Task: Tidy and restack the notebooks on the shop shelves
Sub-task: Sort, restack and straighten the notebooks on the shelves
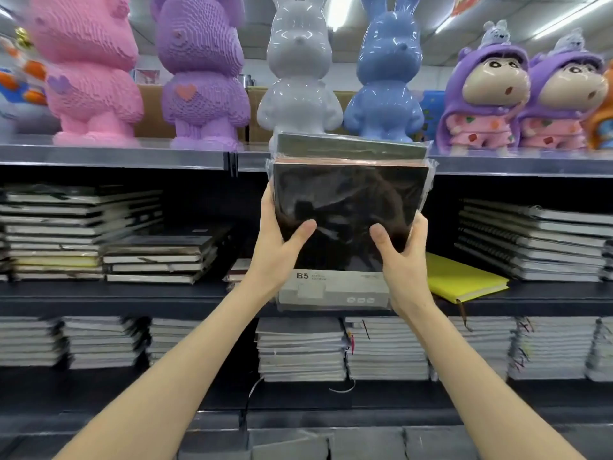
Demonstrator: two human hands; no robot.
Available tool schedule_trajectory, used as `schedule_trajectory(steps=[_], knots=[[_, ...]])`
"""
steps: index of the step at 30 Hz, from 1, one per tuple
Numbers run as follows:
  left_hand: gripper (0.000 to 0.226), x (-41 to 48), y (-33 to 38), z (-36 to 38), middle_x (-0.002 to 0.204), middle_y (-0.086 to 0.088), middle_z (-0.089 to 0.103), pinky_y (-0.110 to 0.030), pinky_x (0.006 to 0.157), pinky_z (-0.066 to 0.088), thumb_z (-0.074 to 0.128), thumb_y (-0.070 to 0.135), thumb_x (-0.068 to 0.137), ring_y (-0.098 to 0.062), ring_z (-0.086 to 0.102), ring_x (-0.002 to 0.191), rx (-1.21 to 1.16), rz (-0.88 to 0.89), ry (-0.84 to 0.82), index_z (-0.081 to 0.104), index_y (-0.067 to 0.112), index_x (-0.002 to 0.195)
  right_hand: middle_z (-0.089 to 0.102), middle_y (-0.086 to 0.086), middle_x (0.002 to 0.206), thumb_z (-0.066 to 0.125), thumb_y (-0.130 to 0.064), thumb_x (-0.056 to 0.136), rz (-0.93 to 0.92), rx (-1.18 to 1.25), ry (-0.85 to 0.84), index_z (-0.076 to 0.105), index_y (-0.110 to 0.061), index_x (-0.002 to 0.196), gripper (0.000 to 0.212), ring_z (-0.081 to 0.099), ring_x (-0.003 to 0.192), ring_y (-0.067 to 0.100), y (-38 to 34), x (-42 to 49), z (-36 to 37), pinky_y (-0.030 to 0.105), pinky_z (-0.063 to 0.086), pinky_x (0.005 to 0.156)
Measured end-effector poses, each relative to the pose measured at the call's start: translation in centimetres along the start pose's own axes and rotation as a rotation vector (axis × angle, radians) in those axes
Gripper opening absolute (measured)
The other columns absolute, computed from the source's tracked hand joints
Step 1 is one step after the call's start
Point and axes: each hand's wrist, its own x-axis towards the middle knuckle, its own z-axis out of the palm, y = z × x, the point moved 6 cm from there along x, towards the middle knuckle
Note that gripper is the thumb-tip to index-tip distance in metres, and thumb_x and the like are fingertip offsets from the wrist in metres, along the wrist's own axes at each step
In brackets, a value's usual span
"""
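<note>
We grip the wrapped notebooks (348, 194) with our left hand (282, 247) and right hand (401, 257), thumbs on the dark cover, fingers (267, 200) round the sides, raised before the middle shelf (166, 295). The slick wrap could let rear books slip out above our fingers, or their tops knock the shelf lip (132, 159) just past them. Free room lies behind the fingers, between the stack (159, 257) leftward and the yellow notebook (464, 273) rightward.
</note>
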Motion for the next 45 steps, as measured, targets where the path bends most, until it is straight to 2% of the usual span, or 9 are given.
schedule_trajectory(steps=[4,11,15,19,25,33,39,42,45], knots=[[0.072,-1.0,1.0,-1.3,0.141,0.008,0.044,-0.019,0.104,0.038,0.062,0.018,0.091,-0.003,0.047,0.125,-0.032,-0.117,0.025,0.019,0.023,0.148,0.060,-0.012,0.115,0.063,-0.034,0.089,0.018,-0.066,0.036,0.046,-0.018,0.129,0.046,0.057,0.103,-0.004,-1.7,-1.3,-0.1,0.014,0.044,0.086],[0.078,-4.5,-4.1,-4.4,0.130,-0.001,0.052,-0.036,0.097,0.045,0.064,0.046,0.085,-0.021,0.054,0.112,0.233,-0.715,-0.094,0.018,0.018,0.143,0.068,-0.009,0.104,0.067,-0.064,0.070,0.591,-0.167,-0.105,0.059,-0.028,0.111,0.055,0.064,0.098,0.017,4.9,-4.8,1.9,0.042,0.051,0.092],[0.104,-4.1,-5.4,-6.4,0.127,-0.006,0.056,-0.043,0.098,0.046,0.078,0.056,0.058,-0.026,0.056,0.113,0.183,-0.801,-0.048,0.030,0.015,0.140,0.062,0.000,0.125,0.070,-0.074,0.046,0.738,-0.133,-0.133,0.052,-0.018,0.131,0.104,0.058,0.113,0.025,6.5,-3.3,3.8,0.043,0.046,0.099],[0.053,-1.2,-5.6,-7.8,0.104,-0.018,0.067,-0.048,0.094,0.048,0.077,0.024,0.068,-0.033,0.063,0.096,0.205,-0.730,-0.064,0.059,-0.001,0.112,0.042,0.011,0.145,0.065,-0.053,0.083,0.845,-0.175,-0.111,0.029,-0.003,0.146,0.089,0.041,0.130,0.031,8.3,-0.4,5.5,0.032,0.036,0.089],[0.077,3.2,-9.5,-9.1,0.121,-0.014,0.059,-0.046,0.095,0.049,0.075,-0.002,0.073,-0.031,0.061,0.105,0.137,-0.698,0.030,0.039,0.013,0.140,0.040,0.019,0.145,0.059,-0.053,0.087,0.892,-0.353,-0.151,0.027,0.001,0.145,0.086,0.041,0.130,0.036,10.3,4.7,8.5,0.037,0.038,0.097],[0.066,4.8,-12.8,-8.7,0.137,-0.012,0.050,-0.025,0.084,0.037,0.063,0.038,0.088,-0.026,0.049,0.122,0.491,-0.678,-0.102,0.038,0.006,0.140,0.048,0.021,0.135,0.067,-0.020,0.088,0.977,-0.469,-0.307,0.040,0.002,0.137,0.060,0.054,0.117,0.037,11.7,7.0,8.8,0.048,0.045,0.100],[0.085,1.7,-7.2,-8.9,0.144,0.010,0.042,-0.025,0.098,0.034,0.047,0.078,0.064,-0.008,0.038,0.132,0.539,-0.465,-0.346,0.038,0.039,0.140,0.058,0.019,0.111,0.070,-0.020,0.087,0.987,-0.431,-0.315,0.046,0.003,0.128,0.053,0.060,0.107,0.035,12.2,7.1,8.3,0.048,0.049,0.095],[0.083,-0.6,-6.1,-8.0,0.134,0.027,0.042,-0.016,0.095,0.031,0.049,0.078,0.055,0.006,0.038,0.120,0.697,-0.312,-0.535,0.046,0.046,0.132,0.057,0.017,0.121,0.072,-0.022,0.084,0.980,-0.328,-0.329,0.044,0.001,0.132,0.060,0.061,0.105,0.034,11.4,6.6,8.2,0.048,0.051,0.092],[0.081,-0.4,-6.6,-7.9,0.128,0.027,0.040,-0.011,0.093,0.028,0.054,0.076,0.054,0.008,0.036,0.115,0.773,-0.195,-0.504,0.053,0.041,0.127,0.054,0.006,0.124,0.072,-0.035,0.082,0.817,-0.274,-0.376,0.037,-0.016,0.144,0.074,0.056,0.109,0.025,8.9,5.6,6.1,0.042,0.049,0.091]])
